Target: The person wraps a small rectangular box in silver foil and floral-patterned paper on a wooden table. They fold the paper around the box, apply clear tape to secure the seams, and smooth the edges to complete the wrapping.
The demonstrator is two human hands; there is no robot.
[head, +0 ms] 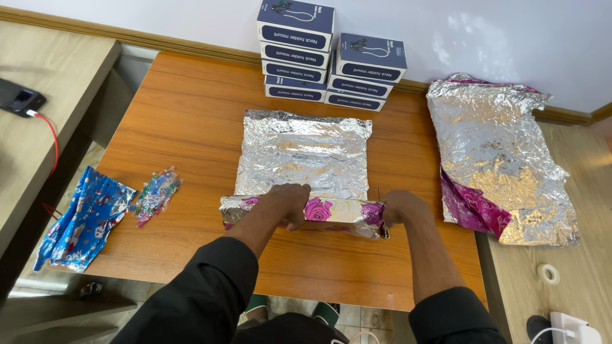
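We see first the orange wooden table (191, 127), which fills most of the view. On it, toward three o'clock, lies the largest loose thing: a crumpled sheet of silver foil wrap (497, 146) with a pink floral underside showing at its lower edge, hanging partly over the table's right edge. At the centre lies a second, smaller silver sheet (303, 153), spread flat with its shiny side up; its near edge is folded up over a long, flat parcel (331, 210), where pink roses show on the outer face.

At twelve o'clock a stack of dark blue boxes (331, 60) stands against the wall, just beyond the flat sheet's far edge. At nine o'clock a blue patterned wrapping scrap (83, 220) droops over the table's left edge, and a smaller multicoloured scrap (156, 191) lies just beside it.

Our left hand (288, 202) rests on top of the parcel, fingers curled and pressing down on the fold near its middle. Our right hand (403, 207) grips the parcel's right end, fingers closed round the folded foil. Both sleeves are black.

Off the table, we note a dark phone (19, 97) with a red cable on a side table at ten o'clock, and a small tape roll (548, 274) at four o'clock.
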